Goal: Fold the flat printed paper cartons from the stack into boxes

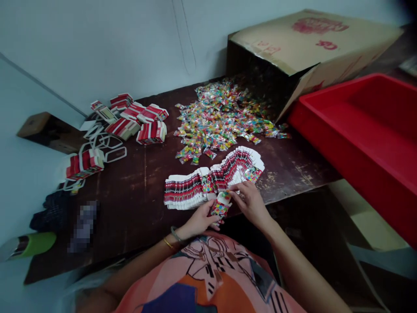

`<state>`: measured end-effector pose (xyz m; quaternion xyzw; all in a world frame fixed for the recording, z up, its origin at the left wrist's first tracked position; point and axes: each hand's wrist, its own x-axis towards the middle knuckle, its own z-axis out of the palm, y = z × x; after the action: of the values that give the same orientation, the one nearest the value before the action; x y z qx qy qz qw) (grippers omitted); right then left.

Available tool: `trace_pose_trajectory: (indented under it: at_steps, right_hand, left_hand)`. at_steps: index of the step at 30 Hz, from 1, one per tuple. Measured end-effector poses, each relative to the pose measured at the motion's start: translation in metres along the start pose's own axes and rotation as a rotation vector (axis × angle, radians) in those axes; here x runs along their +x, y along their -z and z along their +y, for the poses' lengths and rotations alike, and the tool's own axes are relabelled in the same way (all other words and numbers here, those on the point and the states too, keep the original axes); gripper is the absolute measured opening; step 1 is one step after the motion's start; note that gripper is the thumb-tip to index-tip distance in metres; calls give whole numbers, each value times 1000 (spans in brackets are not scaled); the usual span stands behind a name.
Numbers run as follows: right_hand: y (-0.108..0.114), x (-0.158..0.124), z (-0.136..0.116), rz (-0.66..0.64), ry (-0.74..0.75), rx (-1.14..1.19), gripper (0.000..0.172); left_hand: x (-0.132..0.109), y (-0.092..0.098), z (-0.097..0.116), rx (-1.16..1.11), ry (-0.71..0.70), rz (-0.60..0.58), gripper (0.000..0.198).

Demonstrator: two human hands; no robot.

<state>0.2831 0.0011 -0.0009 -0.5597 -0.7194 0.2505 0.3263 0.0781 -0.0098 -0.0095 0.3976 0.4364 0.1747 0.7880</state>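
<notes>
Near the table's front edge, my left hand (202, 217) is closed around a small printed carton (220, 209), red with coloured dots, its white top flaps open. At the mouth of that carton, my right hand (249, 200) pinches a small clear packet of coloured candies (224, 195), partly hidden by the fingers. Just beyond both hands runs a curved row of flattened red-and-white cartons (185, 189), packed on edge. A large heap of candy packets (215, 117) lies behind the row.
A big cardboard box (312, 39) lies at the back right, its opening toward the heap. In front of it is a red plastic tray (352, 134). Bundled cartons (151, 131) and white loops (115, 153) lie left on the dark table (137, 195). A green cup-like object (41, 243) is far left.
</notes>
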Motion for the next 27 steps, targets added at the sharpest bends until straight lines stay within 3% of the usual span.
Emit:
trace_pose_trajectory:
  at_steps: [3,5,7,10,12,15,20,23,27]
  right_hand:
    - [-4,1,-3,-118,105,-16,16]
    - [-12,-7,-6,-124,94,72,18]
    - [-21,-17,-8,-32,-35,278,22]
    - [-32,-28,-8,83,-392,766,26]
    - [-34,-31,-8,39,-578,1070,28]
    - [-29,-31,-10,-81,-638,1279,35]
    - [-14,-24,-19,-110,-584,1267,34]
    - [-12,-18,-20,-107,-582,1111,33]
    - [-14,-11,-18,-239,-480,924,29]
  left_hand:
    - [0,2,1,7,-7,33,56]
    - [2,3,2,22,-14,48,53]
    - [4,2,3,-5,-15,71,49]
    - [8,1,3,-58,2,97,59]
    - [11,2,4,-69,12,94,59]
    - [13,4,7,-137,20,42,50]
    - [14,2,14,-286,74,-176,52]
    - [12,1,14,-186,57,-99,57]
    - [8,4,16,146,-61,-43,46]
